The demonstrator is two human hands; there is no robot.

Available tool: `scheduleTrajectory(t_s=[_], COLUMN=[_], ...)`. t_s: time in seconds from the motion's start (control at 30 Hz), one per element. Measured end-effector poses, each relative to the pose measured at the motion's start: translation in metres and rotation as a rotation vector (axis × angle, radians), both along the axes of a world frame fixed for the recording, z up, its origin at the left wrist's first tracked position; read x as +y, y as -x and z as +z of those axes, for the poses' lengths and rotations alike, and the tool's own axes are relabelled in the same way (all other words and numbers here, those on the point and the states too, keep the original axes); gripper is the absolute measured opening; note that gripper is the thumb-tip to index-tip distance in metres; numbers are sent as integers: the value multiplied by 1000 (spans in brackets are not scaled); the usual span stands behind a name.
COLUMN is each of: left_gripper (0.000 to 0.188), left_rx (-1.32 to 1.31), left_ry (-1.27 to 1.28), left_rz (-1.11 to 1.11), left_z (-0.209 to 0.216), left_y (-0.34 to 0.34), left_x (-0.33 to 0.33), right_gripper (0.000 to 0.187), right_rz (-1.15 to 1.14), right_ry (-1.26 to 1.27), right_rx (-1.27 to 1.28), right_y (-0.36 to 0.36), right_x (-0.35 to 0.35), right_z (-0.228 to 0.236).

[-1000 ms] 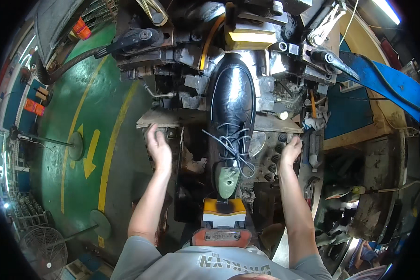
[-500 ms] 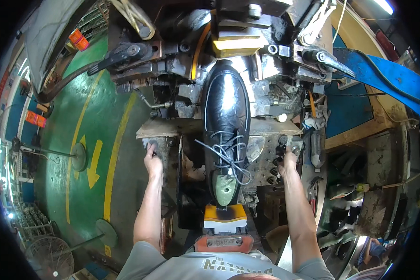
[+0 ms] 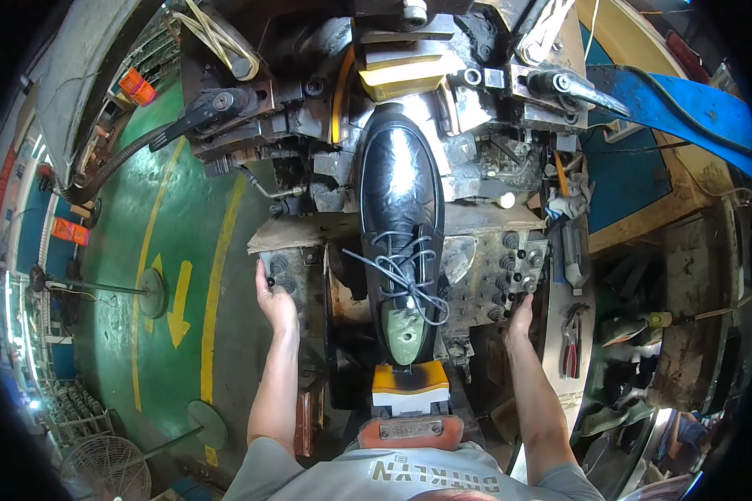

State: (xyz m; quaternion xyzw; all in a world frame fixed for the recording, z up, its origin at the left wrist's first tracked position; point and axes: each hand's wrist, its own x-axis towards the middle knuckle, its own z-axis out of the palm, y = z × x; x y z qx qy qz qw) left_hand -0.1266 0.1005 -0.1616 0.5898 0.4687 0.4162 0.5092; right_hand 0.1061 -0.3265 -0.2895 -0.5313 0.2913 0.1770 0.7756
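A black lace-up shoe (image 3: 401, 175) stands upright in the middle of a metal machine, its toe under a yellow-faced block (image 3: 403, 81) and a green last (image 3: 405, 334) showing at its heel. Grey laces (image 3: 405, 280) are tied in a bow over it. My left hand (image 3: 277, 307) is at the left control panel (image 3: 291, 267), index finger stretched along its outer edge, thumb beside a small black knob. My right hand (image 3: 520, 319) is at the lower edge of the right panel (image 3: 485, 275), just below its knobs, fingers apart and pointing up. Neither hand holds the shoe.
A yellow-topped heel support (image 3: 409, 378) stands behind the heel, close to my body. Red-handled pliers (image 3: 571, 346) lie on the ledge at right. Levers (image 3: 572, 86) stick out on both sides of the machine. A floor fan (image 3: 104, 468) is at lower left.
My right hand has drawn down off the knobs on the right panel. My left hand's index finger has straightened along the panel edge. The shoe stays in the machine; the view has shifted slightly.
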Motion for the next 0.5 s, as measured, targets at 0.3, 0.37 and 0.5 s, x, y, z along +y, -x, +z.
scheduleTrajectory(t_s=[0.3,0.37,0.5], left_gripper=[70,70,69], left_rx=[18,46,-13], left_ry=[-52,-94,-85], left_rz=[-72,-70,-95], left_z=[31,29,43], left_y=[-5,-1,10], left_x=[-37,-37,-49], right_gripper=[82,84,85], right_rz=[15,-44,64], right_ry=[494,120,559], right_rx=[162,289,289], right_y=[36,50,53], right_x=[-60,-49,-14], right_z=[-107,-106,-38])
